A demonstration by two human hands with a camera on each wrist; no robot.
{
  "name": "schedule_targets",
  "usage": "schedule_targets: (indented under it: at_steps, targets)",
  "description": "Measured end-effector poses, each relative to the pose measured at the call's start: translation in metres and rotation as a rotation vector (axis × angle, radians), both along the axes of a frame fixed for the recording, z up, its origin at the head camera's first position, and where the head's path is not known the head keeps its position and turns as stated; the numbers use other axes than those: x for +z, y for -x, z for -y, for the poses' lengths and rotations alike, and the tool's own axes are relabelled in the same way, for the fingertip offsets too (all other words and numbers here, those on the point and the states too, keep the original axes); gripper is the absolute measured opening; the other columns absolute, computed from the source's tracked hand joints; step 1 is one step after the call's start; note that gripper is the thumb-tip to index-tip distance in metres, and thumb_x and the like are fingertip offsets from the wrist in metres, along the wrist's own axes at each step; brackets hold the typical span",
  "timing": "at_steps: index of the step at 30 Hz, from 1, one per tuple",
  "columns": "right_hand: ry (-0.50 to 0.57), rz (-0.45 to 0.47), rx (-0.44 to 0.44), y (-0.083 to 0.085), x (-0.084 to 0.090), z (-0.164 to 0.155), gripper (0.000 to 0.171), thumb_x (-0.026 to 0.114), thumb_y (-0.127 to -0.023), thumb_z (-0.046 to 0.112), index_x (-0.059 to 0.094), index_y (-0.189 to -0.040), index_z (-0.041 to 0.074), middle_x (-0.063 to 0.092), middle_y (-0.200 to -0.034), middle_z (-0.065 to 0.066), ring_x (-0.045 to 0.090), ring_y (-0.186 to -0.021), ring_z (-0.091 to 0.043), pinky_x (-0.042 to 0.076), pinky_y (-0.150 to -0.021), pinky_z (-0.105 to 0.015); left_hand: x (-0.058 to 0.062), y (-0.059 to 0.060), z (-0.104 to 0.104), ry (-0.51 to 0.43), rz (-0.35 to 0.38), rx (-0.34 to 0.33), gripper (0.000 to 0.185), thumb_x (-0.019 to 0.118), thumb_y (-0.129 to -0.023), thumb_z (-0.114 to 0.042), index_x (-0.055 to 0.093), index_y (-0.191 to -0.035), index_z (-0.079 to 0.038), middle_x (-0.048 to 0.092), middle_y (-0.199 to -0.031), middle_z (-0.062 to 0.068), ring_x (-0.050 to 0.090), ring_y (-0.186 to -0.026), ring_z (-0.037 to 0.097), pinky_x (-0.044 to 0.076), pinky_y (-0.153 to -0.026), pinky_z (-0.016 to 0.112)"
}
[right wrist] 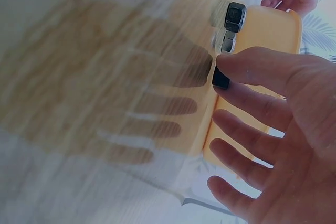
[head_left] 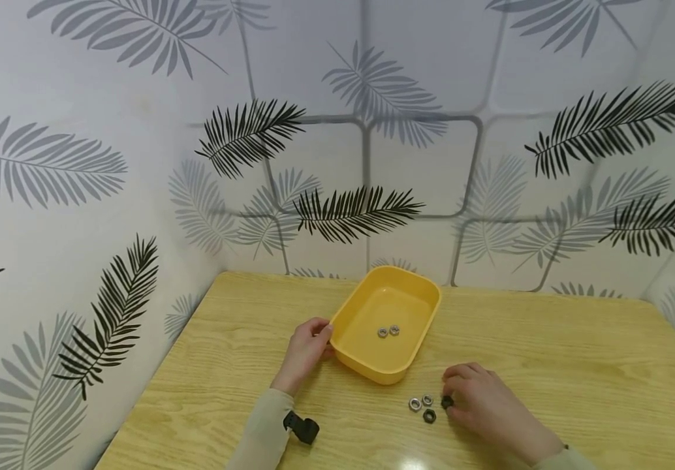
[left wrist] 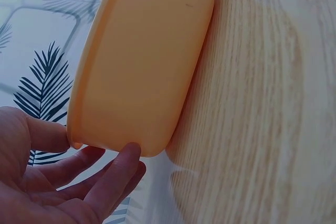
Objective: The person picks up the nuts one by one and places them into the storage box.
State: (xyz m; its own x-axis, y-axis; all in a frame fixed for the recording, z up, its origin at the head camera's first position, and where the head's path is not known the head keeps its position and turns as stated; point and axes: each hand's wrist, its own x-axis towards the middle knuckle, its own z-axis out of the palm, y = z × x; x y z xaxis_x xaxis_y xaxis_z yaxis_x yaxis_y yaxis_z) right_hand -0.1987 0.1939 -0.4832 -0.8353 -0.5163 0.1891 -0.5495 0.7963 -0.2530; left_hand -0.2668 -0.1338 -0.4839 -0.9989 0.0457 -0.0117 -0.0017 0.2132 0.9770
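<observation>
A yellow tray [head_left: 414,349] stands on the wooden table with two silver nuts [head_left: 388,331] inside. My left hand [head_left: 314,339] holds its near-left corner: in the left wrist view the thumb [left wrist: 50,135] is at the rim and a fingertip [left wrist: 126,158] is against the tray wall [left wrist: 142,61]. To the tray's right my right hand [head_left: 454,393] pinches a black nut [head_left: 446,402] between thumb and forefinger, low over the table. In the blurred right wrist view that black nut [right wrist: 220,80] sits at the thumb tip [right wrist: 247,64], and the other fingers are spread.
Just left of the right hand lie two silver nuts [head_left: 421,402] and another black nut [head_left: 429,416]. Leaf-patterned walls close the table [head_left: 578,365] at the back and left. A black strap piece [head_left: 302,429] sits at my left wrist.
</observation>
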Motion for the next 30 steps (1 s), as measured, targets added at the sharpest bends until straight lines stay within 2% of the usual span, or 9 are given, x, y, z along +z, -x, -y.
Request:
schedule_targets:
  at_steps: [12, 22, 30]
  targets:
    - [0.003, -0.045, -0.031, -0.004, 0.003, -0.006, 0.016, 0.082, -0.075, 0.019, 0.071, -0.085, 0.022, 0.065, -0.113, -0.003, 0.057, -0.105, -0.028, 0.050, -0.083, -0.053, 0.000, 0.000, 0.000, 0.001, -0.001, 0.001, 0.028, 0.051, -0.104, -0.015, 0.061, -0.120, 0.005, 0.060, -0.110, 0.020, 0.064, -0.088, 0.024, 0.057, -0.081, 0.042]
    - [0.016, -0.061, -0.031, -0.007, 0.014, -0.012, 0.020, 0.083, -0.073, 0.017, 0.069, -0.086, 0.023, 0.064, -0.113, -0.004, 0.058, -0.104, -0.029, 0.049, -0.081, -0.054, 0.001, -0.003, 0.000, -0.008, 0.007, -0.001, 0.028, 0.051, -0.104, -0.016, 0.061, -0.121, 0.003, 0.060, -0.112, 0.020, 0.064, -0.090, 0.026, 0.057, -0.083, 0.042]
    - [0.045, -0.058, -0.049, -0.007, 0.017, -0.014, 0.020, 0.081, -0.073, 0.014, 0.069, -0.087, 0.023, 0.064, -0.115, -0.006, 0.057, -0.107, -0.031, 0.048, -0.086, -0.056, 0.003, -0.003, 0.001, -0.020, -0.007, -0.013, 0.030, 0.052, -0.104, -0.018, 0.059, -0.122, 0.005, 0.060, -0.112, 0.021, 0.064, -0.090, 0.027, 0.057, -0.082, 0.044]
